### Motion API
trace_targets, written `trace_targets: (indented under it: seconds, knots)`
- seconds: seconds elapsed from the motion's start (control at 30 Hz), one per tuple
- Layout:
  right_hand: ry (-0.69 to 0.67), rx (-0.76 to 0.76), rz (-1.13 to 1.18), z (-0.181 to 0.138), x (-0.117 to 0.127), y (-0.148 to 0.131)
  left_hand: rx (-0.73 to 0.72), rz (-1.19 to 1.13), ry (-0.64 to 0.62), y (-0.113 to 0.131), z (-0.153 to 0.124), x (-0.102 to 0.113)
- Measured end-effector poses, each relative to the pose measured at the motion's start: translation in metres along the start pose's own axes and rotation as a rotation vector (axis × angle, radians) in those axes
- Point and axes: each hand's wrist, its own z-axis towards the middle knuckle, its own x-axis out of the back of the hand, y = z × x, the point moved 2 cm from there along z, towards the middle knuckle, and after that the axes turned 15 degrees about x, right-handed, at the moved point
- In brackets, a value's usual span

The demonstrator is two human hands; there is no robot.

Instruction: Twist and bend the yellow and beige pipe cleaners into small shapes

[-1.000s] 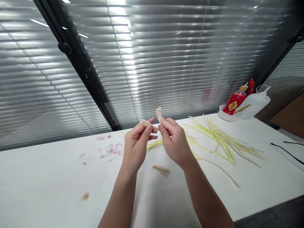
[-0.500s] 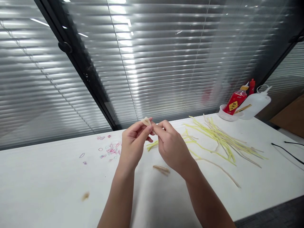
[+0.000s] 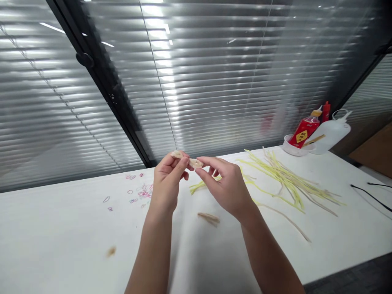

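Strips of long, thin, yellow and beige material (image 3: 288,179) are lying in a loose heap on the white surface (image 3: 61,237). To the left of this heap, a short, twisted, cream-coloured piece (image 3: 195,163) is hanging above the surface between two bare hands. The left hand (image 3: 167,179), farther from the heap, is clamping its grip on the piece, thumb against fingers. The right hand (image 3: 228,188), nearer the heap, is framing the piece's right end, forefinger above and thumb below; whether this grip is pinching the end, I cannot tell.

A short yellow length (image 3: 197,188) is showing left of the heap, partly behind the right hand. A small tan bundle of thin strands (image 3: 208,219) is lying left of the heap and closer to the wearer. Small, thin, pink, purple and bluish loops (image 3: 144,192) are scattering well to the heap's left. Behind the heap, to its right, a red bottle with a yellow diamond label (image 3: 306,130) is leaning in a clear, round plastic bowl (image 3: 290,150), beside a translucent white squeeze bottle (image 3: 333,132). Silver slatted blinds (image 3: 214,81) are standing behind the heap.
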Motion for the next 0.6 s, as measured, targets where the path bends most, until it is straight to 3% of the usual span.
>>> trace_targets:
  seconds: [0.6]
  knots:
    - [0.061, -0.061, 0.088, -0.0004, 0.0009, 0.0016, -0.085, -0.023, -0.021, -0.0009, 0.0, -0.0036]
